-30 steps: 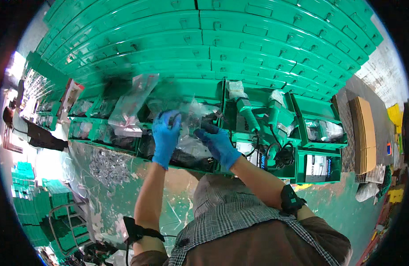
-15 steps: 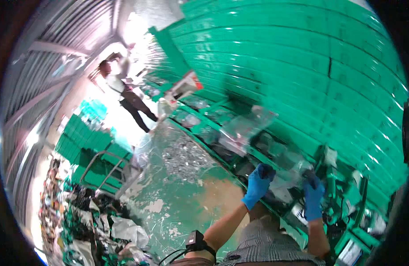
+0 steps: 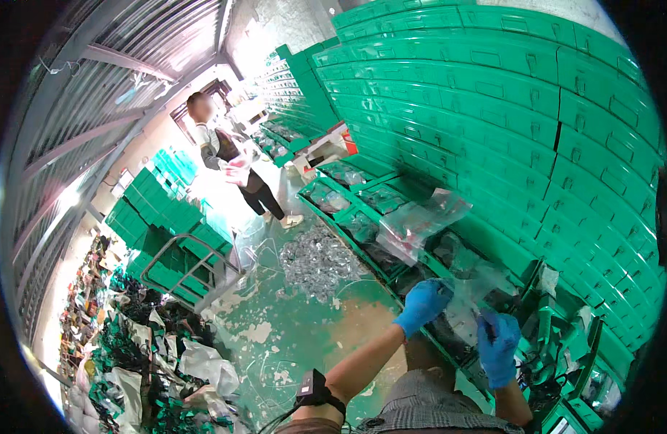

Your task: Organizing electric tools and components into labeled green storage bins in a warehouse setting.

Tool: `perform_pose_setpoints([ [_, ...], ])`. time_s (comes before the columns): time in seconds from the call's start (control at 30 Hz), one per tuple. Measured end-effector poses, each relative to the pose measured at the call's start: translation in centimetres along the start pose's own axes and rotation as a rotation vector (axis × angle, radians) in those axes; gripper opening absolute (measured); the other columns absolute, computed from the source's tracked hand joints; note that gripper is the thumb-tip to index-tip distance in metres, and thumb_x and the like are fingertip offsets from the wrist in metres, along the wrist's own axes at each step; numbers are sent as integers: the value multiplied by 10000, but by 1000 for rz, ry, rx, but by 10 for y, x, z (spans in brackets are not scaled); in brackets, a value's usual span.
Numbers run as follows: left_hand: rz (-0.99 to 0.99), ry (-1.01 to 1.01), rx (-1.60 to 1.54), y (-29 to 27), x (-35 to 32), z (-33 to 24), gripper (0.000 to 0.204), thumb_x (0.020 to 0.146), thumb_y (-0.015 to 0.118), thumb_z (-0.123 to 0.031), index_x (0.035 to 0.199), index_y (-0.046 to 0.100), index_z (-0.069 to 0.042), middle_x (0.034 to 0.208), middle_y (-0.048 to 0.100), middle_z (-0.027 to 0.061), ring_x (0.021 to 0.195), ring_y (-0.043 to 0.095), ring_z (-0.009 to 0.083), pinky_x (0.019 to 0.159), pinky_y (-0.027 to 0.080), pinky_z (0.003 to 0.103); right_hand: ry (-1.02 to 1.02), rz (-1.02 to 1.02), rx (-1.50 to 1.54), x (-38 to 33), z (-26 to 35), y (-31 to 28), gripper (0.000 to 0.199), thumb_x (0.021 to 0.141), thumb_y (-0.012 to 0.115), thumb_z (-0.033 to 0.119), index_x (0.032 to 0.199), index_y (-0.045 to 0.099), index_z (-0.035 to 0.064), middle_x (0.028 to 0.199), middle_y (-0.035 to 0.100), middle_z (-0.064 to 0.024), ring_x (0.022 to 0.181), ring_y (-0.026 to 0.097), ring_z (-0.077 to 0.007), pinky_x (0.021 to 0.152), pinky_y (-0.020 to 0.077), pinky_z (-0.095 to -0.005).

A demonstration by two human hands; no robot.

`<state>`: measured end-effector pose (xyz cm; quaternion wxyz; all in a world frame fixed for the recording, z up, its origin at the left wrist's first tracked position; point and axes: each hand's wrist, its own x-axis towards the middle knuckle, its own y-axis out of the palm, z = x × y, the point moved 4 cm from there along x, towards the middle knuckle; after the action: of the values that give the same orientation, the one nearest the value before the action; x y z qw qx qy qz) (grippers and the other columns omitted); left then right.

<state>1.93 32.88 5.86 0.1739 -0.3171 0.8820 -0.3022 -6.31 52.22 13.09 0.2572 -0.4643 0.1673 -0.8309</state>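
My left hand (image 3: 422,304), in a blue glove, is closed at the near edge of a green bench, its fingertips on a clear plastic bag (image 3: 463,309). On the bag's other side my right hand (image 3: 499,350), also blue-gloved, has its fingers curled together at the edge of the film. What lies inside the bag, if anything, cannot be made out. Just beyond my hands, a larger clear bag with reddish print (image 3: 420,223) rests across the bench's compartments.
Green drawers (image 3: 478,108) form a wall behind the bench (image 3: 358,249). A person (image 3: 228,155) stands at the far end near an open carton (image 3: 330,150). Shiny pieces (image 3: 315,262) lie heaped on the floor. A metal trolley (image 3: 192,264) and piled plastic waste (image 3: 160,354) are to the left.
The view has shifted, so the scene sits lower and further right. My right hand has come closer to my left. The far person has turned, with hands now in front.
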Motion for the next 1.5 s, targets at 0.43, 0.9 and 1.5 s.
perform_pose_setpoints([
  [0.43,-253,174,-435,50,-57,54,408,724,630,-19,1111,499,-13,1076,511,130,1007,488,255,887,406,341,467,446,-488,-180,-288,-148,353,877,499,219,1193,520,64,1178,543,-176,1043,527,-355,871,427,-414],
  [0.9,-230,-25,-525,51,-69,-9,526,835,539,18,1320,338,-15,1173,493,91,823,501,124,677,448,238,1210,216,-162,-103,-233,-139,431,789,636,371,966,605,-21,866,630,-156,797,616,-227,721,492,-362],
  [1.5,-439,469,273,-20,45,-98,627,759,554,-104,1328,311,-6,1314,375,250,1201,389,392,999,343,397,885,281,1256,-105,-3,-179,844,584,694,45,1346,335,4,993,602,-132,799,601,-200,720,483,-318],
])
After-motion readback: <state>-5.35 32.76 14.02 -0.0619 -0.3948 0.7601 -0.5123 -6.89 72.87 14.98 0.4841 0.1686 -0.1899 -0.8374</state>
